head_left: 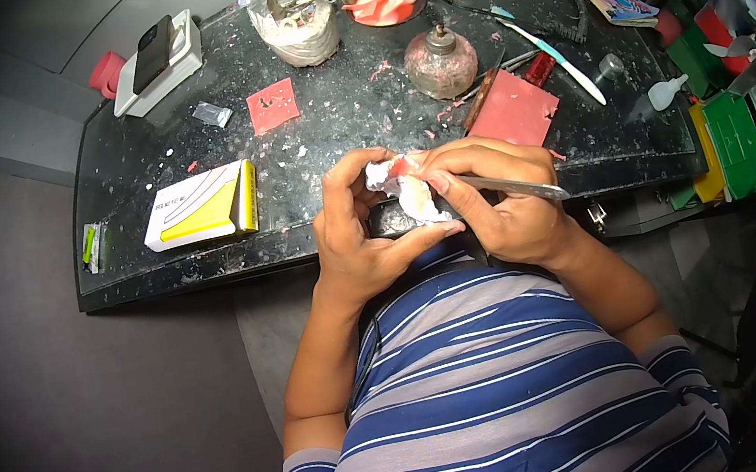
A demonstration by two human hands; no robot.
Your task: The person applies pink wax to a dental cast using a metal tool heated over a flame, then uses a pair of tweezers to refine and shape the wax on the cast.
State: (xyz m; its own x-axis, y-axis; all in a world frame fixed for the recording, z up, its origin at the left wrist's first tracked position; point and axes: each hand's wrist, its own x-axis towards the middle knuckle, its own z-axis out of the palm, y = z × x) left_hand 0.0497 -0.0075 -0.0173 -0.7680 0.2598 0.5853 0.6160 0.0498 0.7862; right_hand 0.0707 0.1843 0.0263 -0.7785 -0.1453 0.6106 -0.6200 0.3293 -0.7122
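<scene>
My left hand (345,231) is curled round a small white plaster dental cast (417,201), thumb along its near edge and fingers on its far side. Some pink wax (403,166) shows on the upper part of the cast. In my right hand (516,210) is a slim metal wax knife (522,186), gripped between thumb and fingers; its wide end points right. The knife's working tip is hidden by my fingers at the cast. Both hands meet over the front edge of the black bench (300,238).
A glass spirit lamp (441,67) stands beyond my hands. Pink wax sheets (517,108) lie right of it. A yellow-white box (202,205) sits left. Farther back are a bag-lined tub (304,37), a dish of pink wax pieces (383,8) and a teal-white handled tool (568,66).
</scene>
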